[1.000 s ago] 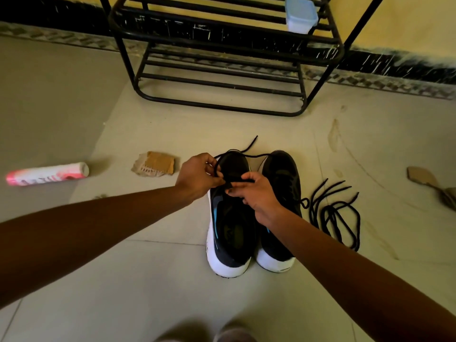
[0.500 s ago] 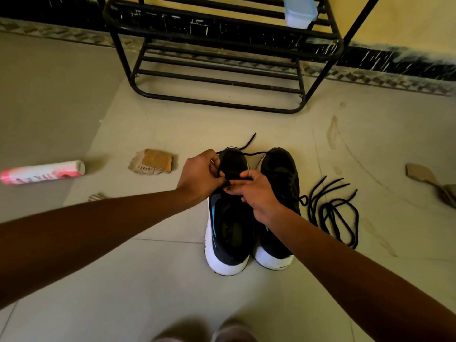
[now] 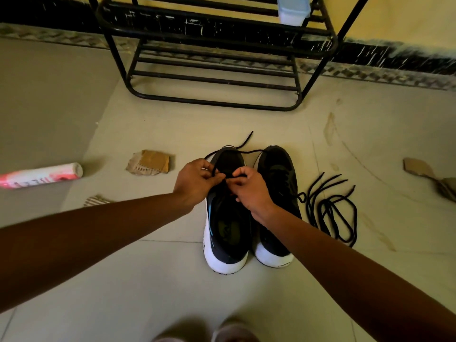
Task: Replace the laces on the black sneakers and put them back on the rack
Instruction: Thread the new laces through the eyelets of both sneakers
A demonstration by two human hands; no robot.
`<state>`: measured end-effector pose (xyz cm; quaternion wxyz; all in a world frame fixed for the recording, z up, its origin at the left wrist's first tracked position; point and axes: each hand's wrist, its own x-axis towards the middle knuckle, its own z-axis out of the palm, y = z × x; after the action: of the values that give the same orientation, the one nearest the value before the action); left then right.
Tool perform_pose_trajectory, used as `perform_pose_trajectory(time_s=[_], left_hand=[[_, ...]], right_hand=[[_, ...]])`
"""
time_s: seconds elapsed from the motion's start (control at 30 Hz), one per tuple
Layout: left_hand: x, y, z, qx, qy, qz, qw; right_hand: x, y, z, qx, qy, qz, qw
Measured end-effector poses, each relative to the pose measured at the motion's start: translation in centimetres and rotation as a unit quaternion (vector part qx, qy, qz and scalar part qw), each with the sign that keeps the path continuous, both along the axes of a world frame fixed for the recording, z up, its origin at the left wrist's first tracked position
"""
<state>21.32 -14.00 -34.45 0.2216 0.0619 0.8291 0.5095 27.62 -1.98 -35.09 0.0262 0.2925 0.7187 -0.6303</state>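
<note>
both hands at work on a black lace (image 3: 243, 142), sneakers on the tiled floor (image 3: 158, 287)
head view — left hand (image 3: 197, 183) and right hand (image 3: 249, 191) each pinch the lace over the near-left sneaker (image 3: 227, 238); its mate (image 3: 280, 169) touches it, both mid-floor before the black rack (image 3: 214, 102) — spare laces (image 3: 330, 211) coiled just right.

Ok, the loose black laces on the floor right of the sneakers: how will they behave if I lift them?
Probably floppy: the laces lie in slack loops, so they should sag from any grip. Likely very light, being thin cord. Their free ends fan out, so they may trail and tangle; one loop lies close to the right sneaker and might catch.
</note>
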Motion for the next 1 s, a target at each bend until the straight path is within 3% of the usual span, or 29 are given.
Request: perform_pose_trajectory(time_s=[0.2,0.43,0.77,0.9,1.0], left_hand=[[-0.5,0.4,0.3,-0.039,0.042,0.006,0.998],[-1.1,0.4,0.5,-0.052,-0.013,-0.004,0.999],[-1.1,-0.4,0.1,-0.022,-0.005,-0.013,1.0],[-0.5,-0.1,1.0,-0.062,0.01,-0.075,0.995],[-0.2,-0.1,2.2,-0.123,-0.075,-0.144,0.979]], right_hand=[[0.2,-0.4,-0.7,0.044,0.01,0.003,0.999],[0.2,-0.7,-0.9,0.093,0.021,-0.005,0.995],[-0.2,-0.4,0.1,-0.066,-0.008,-0.086,0.994],[-0.5,-0.7,-0.4,-0.051,-0.008,-0.121,0.991],[-0.3,-0.6,-0.7,-0.023,-0.002,-0.114,0.993]])
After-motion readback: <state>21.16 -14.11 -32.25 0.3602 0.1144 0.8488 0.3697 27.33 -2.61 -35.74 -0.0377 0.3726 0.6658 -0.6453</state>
